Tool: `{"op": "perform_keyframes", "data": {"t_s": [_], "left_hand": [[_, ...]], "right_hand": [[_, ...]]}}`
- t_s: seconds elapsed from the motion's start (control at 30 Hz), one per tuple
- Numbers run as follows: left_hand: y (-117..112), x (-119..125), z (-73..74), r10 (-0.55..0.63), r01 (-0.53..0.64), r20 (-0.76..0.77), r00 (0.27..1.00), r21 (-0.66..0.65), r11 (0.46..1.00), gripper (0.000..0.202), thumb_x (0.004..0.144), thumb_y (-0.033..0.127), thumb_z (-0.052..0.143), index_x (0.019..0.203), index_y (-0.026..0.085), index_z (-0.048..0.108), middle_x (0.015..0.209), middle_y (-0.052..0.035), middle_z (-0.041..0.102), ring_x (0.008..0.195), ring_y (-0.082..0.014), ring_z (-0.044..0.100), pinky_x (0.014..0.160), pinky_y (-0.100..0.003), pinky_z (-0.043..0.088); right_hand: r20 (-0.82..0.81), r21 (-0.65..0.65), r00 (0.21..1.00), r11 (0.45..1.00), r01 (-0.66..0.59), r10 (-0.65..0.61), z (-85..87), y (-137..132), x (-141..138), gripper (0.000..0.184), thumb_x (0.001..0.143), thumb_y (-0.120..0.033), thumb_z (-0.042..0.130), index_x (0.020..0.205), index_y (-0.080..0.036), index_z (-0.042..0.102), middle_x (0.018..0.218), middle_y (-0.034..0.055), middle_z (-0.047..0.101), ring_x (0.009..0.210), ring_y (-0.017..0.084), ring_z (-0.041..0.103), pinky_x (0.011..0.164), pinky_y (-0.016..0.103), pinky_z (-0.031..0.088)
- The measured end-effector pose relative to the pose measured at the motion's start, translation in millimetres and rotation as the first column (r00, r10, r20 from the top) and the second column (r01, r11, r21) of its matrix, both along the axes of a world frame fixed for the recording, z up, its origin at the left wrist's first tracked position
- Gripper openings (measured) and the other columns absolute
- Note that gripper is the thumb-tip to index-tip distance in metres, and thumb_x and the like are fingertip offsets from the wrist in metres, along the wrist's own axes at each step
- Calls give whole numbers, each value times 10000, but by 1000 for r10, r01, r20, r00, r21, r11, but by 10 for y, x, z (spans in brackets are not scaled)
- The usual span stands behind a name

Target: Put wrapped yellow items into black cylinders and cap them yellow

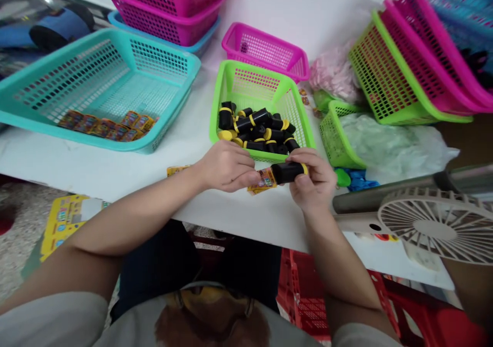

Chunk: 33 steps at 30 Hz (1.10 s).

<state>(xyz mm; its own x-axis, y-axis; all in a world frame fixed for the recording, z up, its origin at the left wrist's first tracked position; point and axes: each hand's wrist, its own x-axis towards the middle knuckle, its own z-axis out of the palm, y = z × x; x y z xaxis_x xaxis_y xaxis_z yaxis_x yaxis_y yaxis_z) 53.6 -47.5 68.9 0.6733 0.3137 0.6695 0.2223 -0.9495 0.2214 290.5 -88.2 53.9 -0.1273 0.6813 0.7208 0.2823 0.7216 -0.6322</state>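
My left hand (226,166) is closed, pinching a small orange printed label (262,180) at the table's front edge. My right hand (314,178) is wrapped round a black cylinder with a yellow end (288,172), held level, its left end touching the label. Just behind my hands stands a green basket (231,88) holding several black cylinders with yellow bands (257,130). A large teal basket (50,131) at the left holds a row of orange printed pieces (110,125). Another orange label (175,170) lies on the table left of my left hand.
Stacked pink and blue baskets (169,8) stand at the back, a small pink basket (265,52) behind the green one. Tilted green and pink baskets (404,64) lean at the right, with plastic bags (393,144). A small fan (435,224) sits at the right front. Red crates (308,295) lie under the table.
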Motion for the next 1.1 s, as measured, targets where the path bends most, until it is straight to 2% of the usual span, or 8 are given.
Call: {"op": "perform_keyframes", "data": {"t_s": [0.17, 0.27, 0.4, 0.53, 0.63, 0.9, 1.0, 1.1], "left_hand": [[9, 13, -50, 43, -44, 18, 999, 75, 996, 730, 1105, 485, 131, 624, 201, 601, 600, -40, 669, 520, -145, 568, 540, -310, 368], [-1, 9, -40, 76, -77, 26, 997, 62, 995, 728, 1108, 546, 194, 686, 182, 663, 603, -40, 666, 554, -139, 599, 540, -279, 376], [-68, 10, 106, 17, -19, -14, 1000, -186, 982, 555, 1072, 565, 404, 905, 170, 757, 817, -67, 757, 749, -156, 693, 648, -243, 468], [-171, 76, 236, -113, 95, 2, 994, -557, 825, 291, 962, 419, 652, 867, 153, 721, 764, -17, 718, 663, -112, 627, 630, -208, 471], [-222, 143, 195, -118, 119, 45, 992, -656, 745, 329, 930, 421, 695, 752, 146, 670, 670, 17, 657, 623, -91, 584, 605, -189, 454], [-272, 172, -42, 132, -65, 155, 979, -378, 923, 121, 913, 307, 697, 903, 189, 719, 803, 2, 758, 712, -128, 695, 663, -212, 501], [-292, 189, -49, 148, -52, 198, 969, -425, 904, 194, 889, 265, 726, 1066, 206, 671, 957, -11, 783, 848, -141, 742, 758, -218, 551], [-292, 227, -51, 159, 27, 293, 943, -544, 838, 445, 841, 259, 772, 1189, 228, 496, 964, 2, 749, 867, -138, 736, 765, -231, 565]], "right_hand": [[117, 2, 992, 999, -50, 49, 85, -14, -10, 330, 919, -555, 682, 1049, -259, 747, 984, 77, 695, 817, 189, 644, 644, 336, 567], [115, 18, 990, 996, -83, 80, 93, -12, -19, 292, 879, -502, 762, 1072, -282, 759, 1014, 66, 709, 780, 166, 630, 591, 303, 535], [2, -7, 995, 995, -104, 104, 53, 11, -21, 378, 830, -473, 834, 1149, -309, 713, 1049, 48, 724, 813, 170, 689, 609, 297, 579], [-61, -40, 985, 986, -163, 160, -7, 14, -23, 557, 758, -539, 885, 1193, -323, 612, 989, 11, 768, 790, 172, 736, 639, 298, 613], [-58, -56, 988, 988, -144, 140, -30, -6, -70, 561, 757, -564, 876, 1178, -333, 585, 966, -6, 765, 809, 171, 731, 674, 308, 609], [44, -102, 981, 976, 193, -190, 36, -132, -285, 304, 797, -424, 857, 968, -271, 658, 679, -70, 526, 625, 124, 513, 594, 289, 484], [49, -62, 989, 988, 141, -138, 35, -148, -282, 216, 848, -367, 797, 1007, -269, 688, 776, -29, 605, 687, 135, 568, 627, 304, 507], [46, -27, 999, 999, 19, -18, 58, -129, -238, 211, 891, -330, 709, 1093, -271, 708, 1091, 75, 704, 1005, 216, 685, 792, 384, 593]]}}
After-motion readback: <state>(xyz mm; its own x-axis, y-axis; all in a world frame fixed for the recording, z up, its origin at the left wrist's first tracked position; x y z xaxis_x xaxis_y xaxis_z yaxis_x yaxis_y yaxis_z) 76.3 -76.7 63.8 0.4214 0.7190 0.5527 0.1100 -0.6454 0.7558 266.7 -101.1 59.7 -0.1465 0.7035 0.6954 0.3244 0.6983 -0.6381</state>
